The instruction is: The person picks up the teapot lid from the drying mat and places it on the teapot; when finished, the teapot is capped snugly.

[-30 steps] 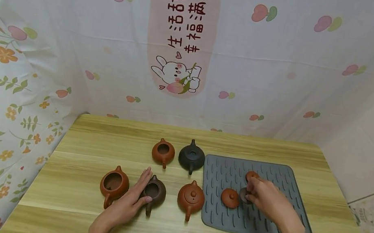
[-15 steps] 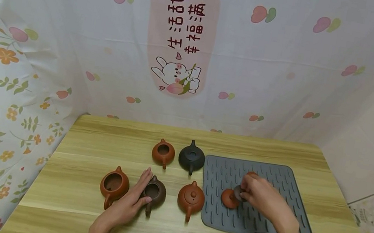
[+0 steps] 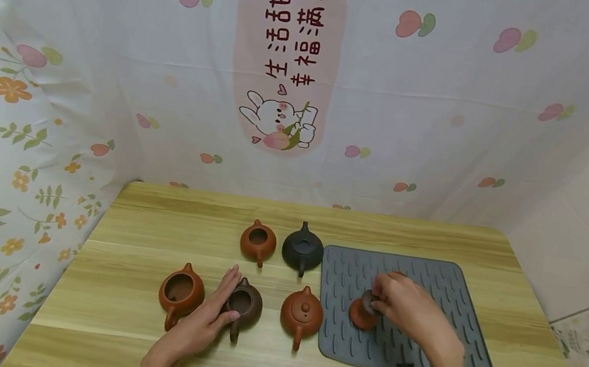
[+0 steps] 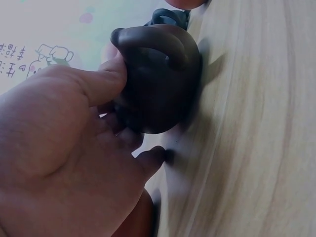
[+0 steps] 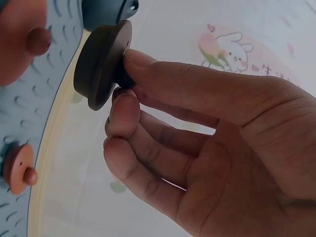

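Observation:
With my left hand [image 3: 197, 323] I hold a small dark brown teapot [image 3: 250, 311] on the table, its lidless opening facing up. Straight fingers lie along its left side and the thumb rests on it near the handle. My right hand [image 3: 414, 307] pinches the knob of a dark teapot lid [image 5: 102, 69] between thumb and fingertips, raised above the grey mat [image 3: 338, 343]. Just below that lid, a reddish-brown lid [image 3: 361, 317] lies on the mat, partly covered from view. A smaller orange lid [image 5: 20, 169] is almost hidden behind my right hand in the head view.
Left of my left hand stands an open reddish-brown teapot [image 3: 190, 299]. A lidded reddish teapot [image 3: 301, 324] is between the dark brown teapot and the mat. Farther back are a small open orange teapot [image 3: 254, 249] and a black teapot [image 3: 301, 256]. A patterned curtain [image 3: 181, 93] hangs behind.
My right hand has carried the dark lid leftward over the mat, from beside the reddish-brown lid to above it. The left hand and the teapots have stayed put.

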`<state>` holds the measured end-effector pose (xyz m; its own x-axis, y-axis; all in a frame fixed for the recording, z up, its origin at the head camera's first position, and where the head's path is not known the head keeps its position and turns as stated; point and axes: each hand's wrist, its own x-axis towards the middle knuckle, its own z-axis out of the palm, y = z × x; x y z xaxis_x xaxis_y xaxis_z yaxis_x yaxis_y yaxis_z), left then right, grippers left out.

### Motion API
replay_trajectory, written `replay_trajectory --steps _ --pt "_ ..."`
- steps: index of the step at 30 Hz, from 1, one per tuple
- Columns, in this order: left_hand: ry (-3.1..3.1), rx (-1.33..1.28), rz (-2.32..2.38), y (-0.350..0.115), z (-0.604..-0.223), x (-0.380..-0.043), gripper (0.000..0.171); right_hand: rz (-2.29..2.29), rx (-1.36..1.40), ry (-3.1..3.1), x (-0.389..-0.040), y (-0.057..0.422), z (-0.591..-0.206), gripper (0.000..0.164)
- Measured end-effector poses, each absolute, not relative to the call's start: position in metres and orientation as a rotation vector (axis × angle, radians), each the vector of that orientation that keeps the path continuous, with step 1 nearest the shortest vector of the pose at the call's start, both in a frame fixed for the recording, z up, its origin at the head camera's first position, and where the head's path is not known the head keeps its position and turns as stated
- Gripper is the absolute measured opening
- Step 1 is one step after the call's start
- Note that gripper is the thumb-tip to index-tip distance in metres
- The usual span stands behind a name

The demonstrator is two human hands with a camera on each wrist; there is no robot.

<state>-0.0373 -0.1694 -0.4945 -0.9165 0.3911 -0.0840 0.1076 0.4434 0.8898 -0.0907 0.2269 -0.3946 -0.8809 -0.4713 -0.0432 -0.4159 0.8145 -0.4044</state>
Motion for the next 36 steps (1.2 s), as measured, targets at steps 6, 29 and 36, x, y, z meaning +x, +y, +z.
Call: replay_trajectory --steps 6,29,36 --pt "2.469 0.616 1.562 -0.173 -0.514 -0.039 0.074 -0.617 -0.73 2.82 -0.092 0.216 -0.39 0.02" --pt "2.443 0.554 1.545 -0.179 -0.532 -0.044 0.078 -0.522 -0.757 2.83 -0.097 0.188 -0.381 0.017" --pt "2.443 0.65 1.578 -0.179 -0.529 -0.043 0.077 -0.519 -0.781 2.828 -0.099 0.185 -0.381 0.018"
